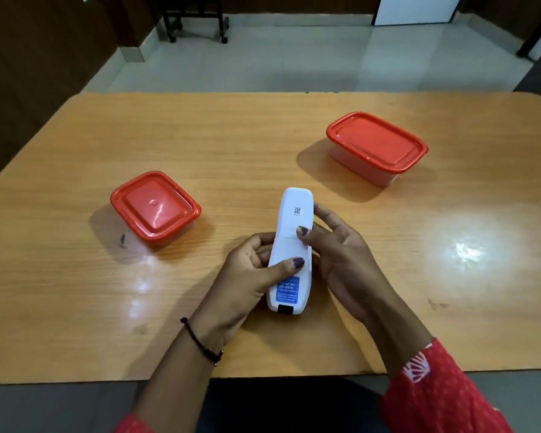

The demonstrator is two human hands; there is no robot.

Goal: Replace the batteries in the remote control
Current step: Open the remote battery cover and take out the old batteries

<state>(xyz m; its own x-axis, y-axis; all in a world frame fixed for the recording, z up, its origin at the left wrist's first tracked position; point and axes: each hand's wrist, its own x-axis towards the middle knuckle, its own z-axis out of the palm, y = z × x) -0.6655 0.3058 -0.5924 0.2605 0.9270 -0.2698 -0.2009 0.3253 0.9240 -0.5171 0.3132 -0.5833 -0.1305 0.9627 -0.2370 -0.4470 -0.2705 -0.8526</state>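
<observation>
A white remote control is held back side up above the table's middle front, with a blue label near its close end and a small code sticker near its far end. My left hand grips its left side, thumb lying across the battery cover. My right hand holds the right side, thumb pressed at the cover's upper seam. The cover looks closed. No batteries are visible.
A small square container with a red lid stands to the left on the wooden table. A larger rectangular container with a red lid stands at the back right. Beyond the table's far edge lie a tiled floor and a wheeled chair base.
</observation>
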